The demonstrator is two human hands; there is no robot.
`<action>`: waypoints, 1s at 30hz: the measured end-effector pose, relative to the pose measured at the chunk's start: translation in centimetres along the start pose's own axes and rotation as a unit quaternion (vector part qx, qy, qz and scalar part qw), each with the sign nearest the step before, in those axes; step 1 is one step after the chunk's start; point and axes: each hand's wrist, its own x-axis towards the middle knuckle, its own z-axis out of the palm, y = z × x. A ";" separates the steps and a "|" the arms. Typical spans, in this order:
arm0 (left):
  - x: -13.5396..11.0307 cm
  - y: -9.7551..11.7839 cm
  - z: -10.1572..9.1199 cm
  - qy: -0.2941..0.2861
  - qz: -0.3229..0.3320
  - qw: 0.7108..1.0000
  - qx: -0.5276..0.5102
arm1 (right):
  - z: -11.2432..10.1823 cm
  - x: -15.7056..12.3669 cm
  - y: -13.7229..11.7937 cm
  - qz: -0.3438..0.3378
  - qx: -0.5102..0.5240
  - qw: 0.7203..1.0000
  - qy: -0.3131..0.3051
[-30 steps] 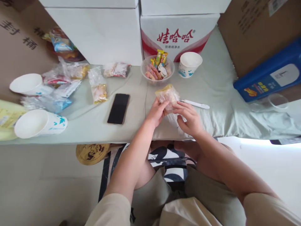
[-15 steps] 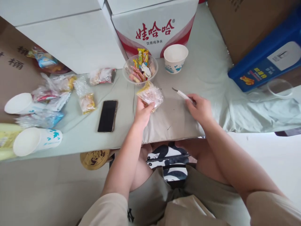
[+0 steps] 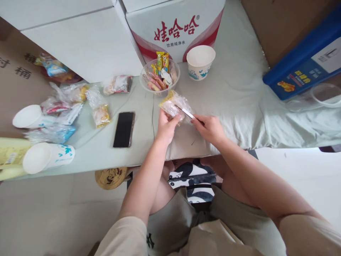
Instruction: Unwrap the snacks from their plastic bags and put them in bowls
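My left hand (image 3: 167, 127) grips a clear plastic-wrapped food packet (image 3: 173, 103) with yellow at its upper edge, held above the cloth-covered table. My right hand (image 3: 209, 127) is closed around the white handle of a small knife (image 3: 187, 113). The thin dark blade lies across the front of the packet, pointing up and left; whether it has cut the wrap I cannot tell. Just behind the packet stands a clear plastic bowl (image 3: 144, 85) with snacks in yellow and pink wrappers. A white paper bowl (image 3: 200, 60) with a blue leaf print is behind my right hand.
Left of my hands lies a black phone (image 3: 124, 129). Beyond it are several wrapped snacks (image 3: 101, 115) and two tipped paper cups (image 3: 50, 156). White boxes (image 3: 173, 33) line the back. A blue carton (image 3: 298, 67) and a clear plastic container (image 3: 325, 96) are at the right.
My right hand has moved left with the knife, bringing the blade from beside the packet to across it. The left hand keeps its hold, shifted slightly right in view.
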 end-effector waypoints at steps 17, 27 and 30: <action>-2.2 0.6 -0.5 -0.091 -0.001 0.991 0.097 | -2.2 1.6 6.9 0.025 -0.182 0.960 0.210; -0.8 1.5 -1.9 -0.107 0.092 0.952 0.272 | -0.7 -1.7 1.9 -0.116 -0.073 0.988 0.067; -0.7 1.5 -1.6 -0.063 0.057 0.958 0.274 | 0.1 -2.1 1.7 -0.118 -0.089 0.989 0.025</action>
